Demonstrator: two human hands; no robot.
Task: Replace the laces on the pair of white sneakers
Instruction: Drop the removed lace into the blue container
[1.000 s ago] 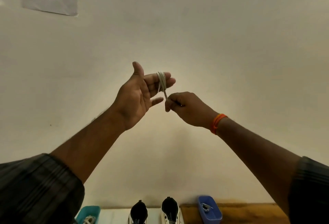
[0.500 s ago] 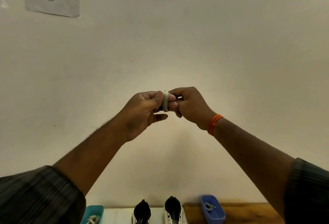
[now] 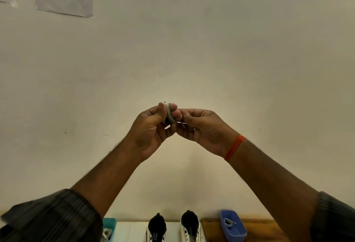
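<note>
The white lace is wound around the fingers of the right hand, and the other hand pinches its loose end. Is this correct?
Not quite. The head view shows the white lace wound around the fingers of the left hand, not the right. The right hand is the one that pinches its loose end.
</note>
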